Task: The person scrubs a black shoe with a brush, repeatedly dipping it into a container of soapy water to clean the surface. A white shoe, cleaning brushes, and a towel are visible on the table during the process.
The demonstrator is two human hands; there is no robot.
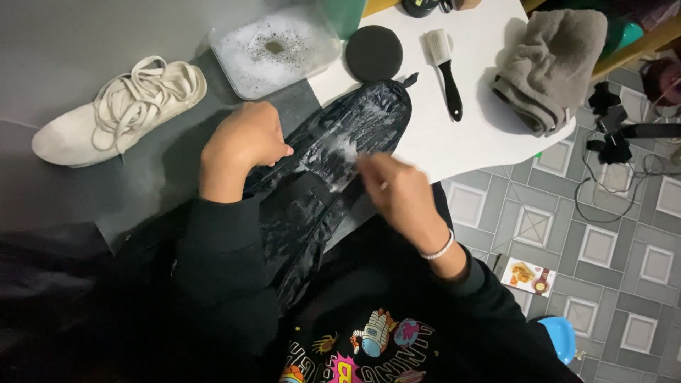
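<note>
Left hand clenched, pressing black soapy insole flat at table edge. Right hand blurred, fingers on insole foam; grip cannot tell. White sneaker well apart.

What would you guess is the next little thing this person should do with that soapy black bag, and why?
Probably another short scrubbing stroke toward the far end of the black bag. The left hand pins its edge, while the right hand, blurred, rests beside a patch of white foam. Suds streak the upper part only; the near part looks unlathered. The tub of soapy water stands within reach for a fresh dip.
</note>
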